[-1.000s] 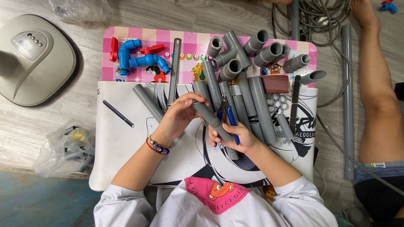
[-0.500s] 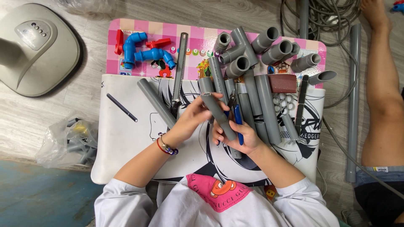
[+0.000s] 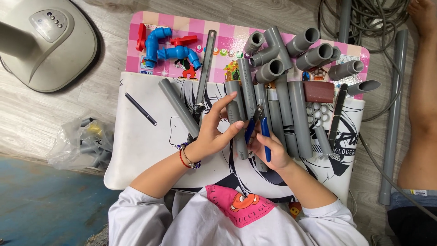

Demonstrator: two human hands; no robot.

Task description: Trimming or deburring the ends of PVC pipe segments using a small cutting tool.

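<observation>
L hand [image 3: 214, 132] is curled around a short grey pipe [image 3: 237, 130], fingers wrapped over its upper part w/ fingertips spread across the front; pipe stands roughly lengthwise away from the body, over the white board [image 3: 141, 150]. R hand [image 3: 273, 152] is closed around the blue handles of a pair of pliers [image 3: 257, 130], whose metal nose points up toward the pipe's right side, just beside it (can't tell if the nose actually touches). Both hands meet near the board's middle. Right of them lies a row of grey pipe lengths [image 3: 296, 114] side by side, w/ a brown block [image 3: 318, 92] and small white rings [image 3: 316, 116] nearby. Above, on the pink checked mat [image 3: 227, 38], sit grey pipe fittings [image 3: 282, 52] and blue taps w/ red handles [image 3: 166, 45]. A black pen [image 3: 141, 109] lies on the board's left part, a fan base [image 3: 45, 41] on the floor upper left, another person's leg [image 3: 423, 105] at far right.
</observation>
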